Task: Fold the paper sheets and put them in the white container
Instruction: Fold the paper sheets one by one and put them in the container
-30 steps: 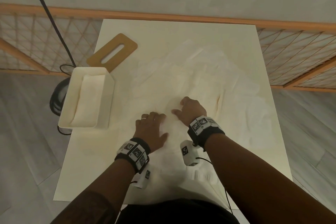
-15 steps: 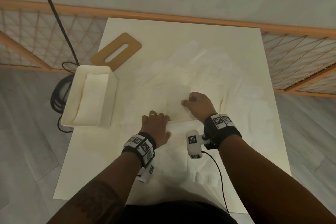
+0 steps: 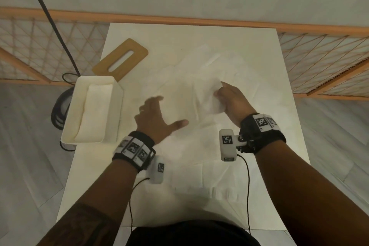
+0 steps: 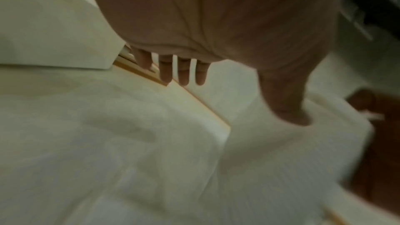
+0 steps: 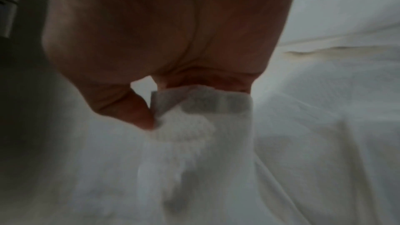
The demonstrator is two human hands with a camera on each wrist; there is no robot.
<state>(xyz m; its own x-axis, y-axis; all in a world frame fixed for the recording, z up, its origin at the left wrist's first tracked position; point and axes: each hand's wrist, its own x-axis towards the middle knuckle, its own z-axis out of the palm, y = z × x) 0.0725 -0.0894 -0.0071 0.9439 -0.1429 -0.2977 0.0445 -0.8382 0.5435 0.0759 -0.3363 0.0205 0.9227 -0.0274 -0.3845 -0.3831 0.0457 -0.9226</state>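
Right hand lifts a paper sheet by its edge while the left hand hovers spread beside it.

The right hand (image 3: 231, 100) pinches a thin sheet (image 3: 209, 100) between thumb and fingers, raising its edge off the loose pile of paper sheets (image 3: 201, 152) that covers much of the bench (image 3: 283, 146); pinching at the edge looks meant to peel one sheet from the rest so it can be folded over. The left hand (image 3: 153, 124) is spread, fingers straight and thumb out, holding nothing, low over the pile, probably ready to pin the paper down or flatten the crease. The white container (image 3: 67, 126) stands at the bench's left edge with paper already lying inside, near the left hand for an easy drop. A wooden lid (image 3: 137, 50) with a slot lies behind it.
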